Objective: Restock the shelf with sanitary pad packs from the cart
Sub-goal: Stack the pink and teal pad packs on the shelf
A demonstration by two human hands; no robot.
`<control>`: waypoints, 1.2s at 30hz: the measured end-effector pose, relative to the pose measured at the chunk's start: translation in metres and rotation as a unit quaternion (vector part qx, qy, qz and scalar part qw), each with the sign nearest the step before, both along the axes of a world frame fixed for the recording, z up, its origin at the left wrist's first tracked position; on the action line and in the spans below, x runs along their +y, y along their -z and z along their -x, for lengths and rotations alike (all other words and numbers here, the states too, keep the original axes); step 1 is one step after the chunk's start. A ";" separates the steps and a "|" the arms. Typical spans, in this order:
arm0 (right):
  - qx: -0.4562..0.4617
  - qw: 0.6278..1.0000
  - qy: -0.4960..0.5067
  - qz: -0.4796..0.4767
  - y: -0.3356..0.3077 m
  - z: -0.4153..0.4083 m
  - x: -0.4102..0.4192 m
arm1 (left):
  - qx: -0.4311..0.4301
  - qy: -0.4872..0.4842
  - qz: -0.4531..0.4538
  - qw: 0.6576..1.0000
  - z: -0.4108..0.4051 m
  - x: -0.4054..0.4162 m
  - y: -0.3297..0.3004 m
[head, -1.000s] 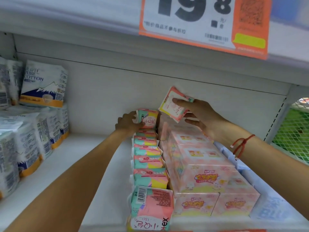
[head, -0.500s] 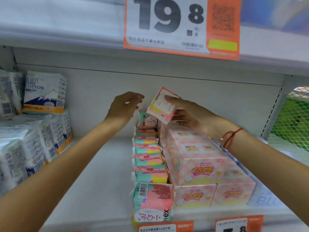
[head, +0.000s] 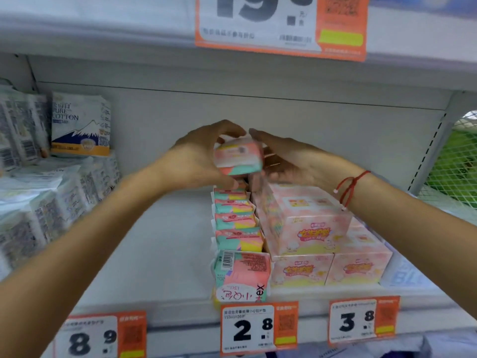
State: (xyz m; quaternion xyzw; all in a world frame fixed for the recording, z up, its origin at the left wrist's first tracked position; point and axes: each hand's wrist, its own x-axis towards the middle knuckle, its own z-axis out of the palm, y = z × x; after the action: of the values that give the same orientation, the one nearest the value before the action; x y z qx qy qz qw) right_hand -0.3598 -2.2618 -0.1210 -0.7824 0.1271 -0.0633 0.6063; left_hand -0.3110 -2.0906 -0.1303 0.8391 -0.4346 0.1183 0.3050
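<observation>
From the head camera, you have both hands raised at the back of the white shelf (head: 160,254), meeting around 1 small pink-and-teal pad pack (head: 238,158). Your left hand (head: 201,161) curls around the pack's left side, fingers arched over its top edge and thumb below. Your right hand (head: 289,161) sits against the pack's right side, index finger stretched over the top; the image is blurred here, so you cannot tell how firmly those fingers close on it. A red string bracelet (head: 348,187) loops your right wrist.

The pack is held in the air just above the far end of a row of matching packs (head: 236,223), which runs from the back of the shelf to its front edge. The front pack (head: 241,276) of that row stands upside down, barcode at the top. Touching the row on its right is a stack of pink boxes (head: 309,233), 2 layers high. Well apart, on the left side of the shelf, sit white cotton packs (head: 80,125) with a mountain picture.

Price tags along the shelf edge read 8.9 (head: 99,337), 2.8 (head: 258,329) and 3.8 (head: 362,322). A larger orange tag (head: 281,21) hangs above. Green mesh (head: 462,166) shows at far right.
</observation>
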 end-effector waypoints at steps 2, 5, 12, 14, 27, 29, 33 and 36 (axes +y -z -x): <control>0.004 0.994 -0.025 -0.107 -0.003 0.002 -0.003 | 0.004 -0.037 0.098 0.994 -0.008 -0.004 0.015; -0.014 0.994 -0.032 -0.102 -0.007 0.001 -0.019 | 0.233 -0.031 0.253 0.939 -0.023 -0.001 0.033; -0.064 0.990 -0.037 0.124 -0.006 -0.012 -0.026 | 0.399 0.043 0.272 0.874 -0.043 0.008 0.059; -0.062 0.969 -0.074 0.227 -0.005 -0.022 -0.018 | 0.383 0.031 0.239 0.892 -0.043 0.004 0.058; -0.083 0.821 -0.010 0.565 0.018 -0.071 -0.028 | 0.221 -0.130 0.166 0.952 -0.089 -0.039 0.065; -0.022 0.798 -0.047 0.600 0.022 -0.074 -0.028 | 0.228 -0.145 0.152 0.951 -0.090 -0.039 0.077; 0.008 0.796 -0.061 0.602 0.021 -0.081 -0.024 | 0.272 -0.157 0.113 0.943 -0.089 -0.036 0.086; -0.007 0.793 -0.059 0.606 0.020 -0.084 -0.023 | 0.283 -0.146 0.094 0.943 -0.087 -0.034 0.083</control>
State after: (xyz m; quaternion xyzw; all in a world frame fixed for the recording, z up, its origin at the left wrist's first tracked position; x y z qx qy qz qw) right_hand -0.2760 -2.2844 -0.1408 -0.9952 0.0123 -0.0969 0.0110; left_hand -0.2235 -2.1244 -0.2130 0.8599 -0.1898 -0.0400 0.4721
